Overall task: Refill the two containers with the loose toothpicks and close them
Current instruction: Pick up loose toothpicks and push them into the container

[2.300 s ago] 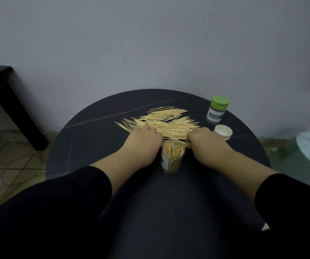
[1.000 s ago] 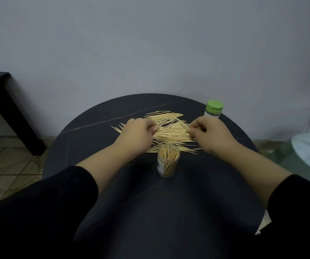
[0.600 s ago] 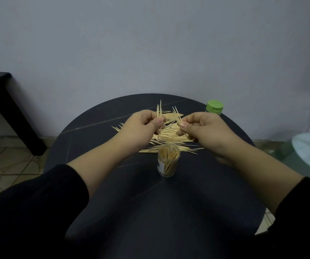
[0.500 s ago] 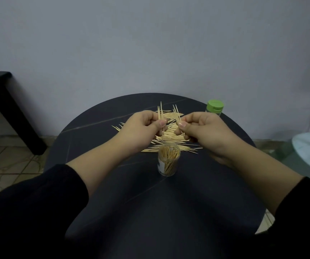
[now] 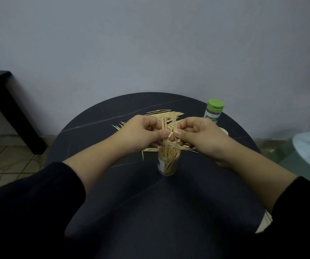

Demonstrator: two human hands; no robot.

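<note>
Toothpicks (image 5: 169, 116) lie in a loose heap on the tabletop (image 5: 150, 202), just beyond both hands and partly hidden behind them, so a fair share of the refilling is left. The left hand (image 5: 143, 134) pinches a small upright bundle between thumb and fingers, and the right hand (image 5: 200, 136) pinches another. The two bundles stand side by side between the hands, their lower ends pointing down at the open container (image 5: 168, 162) directly below the fingertips. That clear container looks well filled with sticks, though I cannot tell how much more it will take. Beyond the right hand stands a green-capped container (image 5: 213, 112), closed. Its fill cannot be read from here, but it is likely the one finished first. A white lid (image 5: 224, 131) peeks out just behind the right hand, off its container. In my judgement the task is past halfway: one container is shut and the second is being topped up, with the heap to clear and the lid to put on.
</note>
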